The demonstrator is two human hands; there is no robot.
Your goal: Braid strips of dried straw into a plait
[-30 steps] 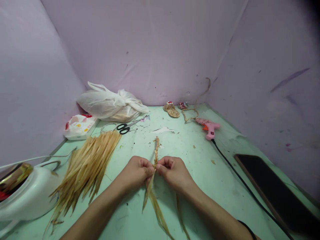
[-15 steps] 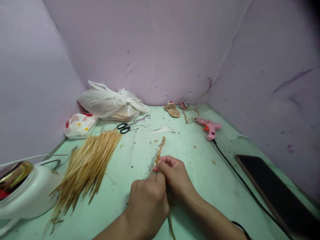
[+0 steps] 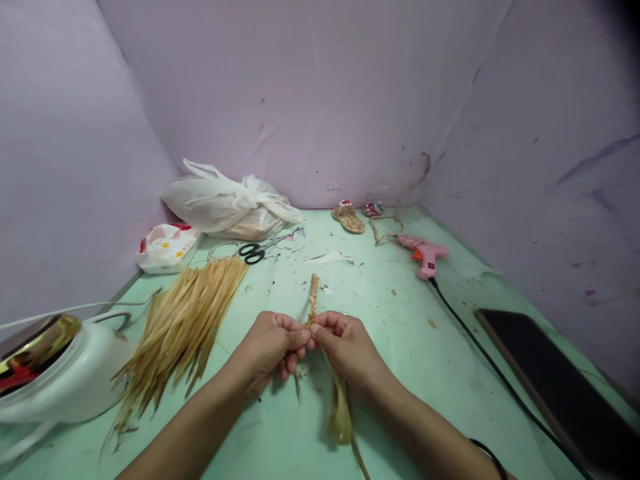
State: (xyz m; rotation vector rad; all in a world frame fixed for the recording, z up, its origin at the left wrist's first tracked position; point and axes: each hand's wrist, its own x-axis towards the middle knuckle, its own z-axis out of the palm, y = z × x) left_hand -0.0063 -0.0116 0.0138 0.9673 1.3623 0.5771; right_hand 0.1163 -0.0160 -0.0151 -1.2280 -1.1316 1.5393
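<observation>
A short braid of dried straw (image 3: 313, 293) points away from me in the middle of the table, its near end pinched between my two hands. My left hand (image 3: 277, 343) closes thumb and forefinger on the strands at that end. Thumb against fingers, my right hand (image 3: 345, 343) grips the braid right beside it. Loose straw strips (image 3: 341, 417) hang toward me from under my right hand. A fanned bundle of dried straw (image 3: 187, 320) lies to the left of my left hand. Where the fingertips meet, the strands are partly hidden.
Black-handled scissors (image 3: 255, 252) and a knotted white plastic bag (image 3: 225, 203) lie behind the bundle. At right are a pink glue gun (image 3: 425, 253) with a black cord and a dark phone (image 3: 550, 380). A small woven slipper (image 3: 349, 218) sits at the back. White headgear (image 3: 70, 380) stands left.
My left hand has moved from a fist near my right wrist up to the braid's near end, where its fingers pinch. The braid now points straighter ahead. The view has shifted slightly.
</observation>
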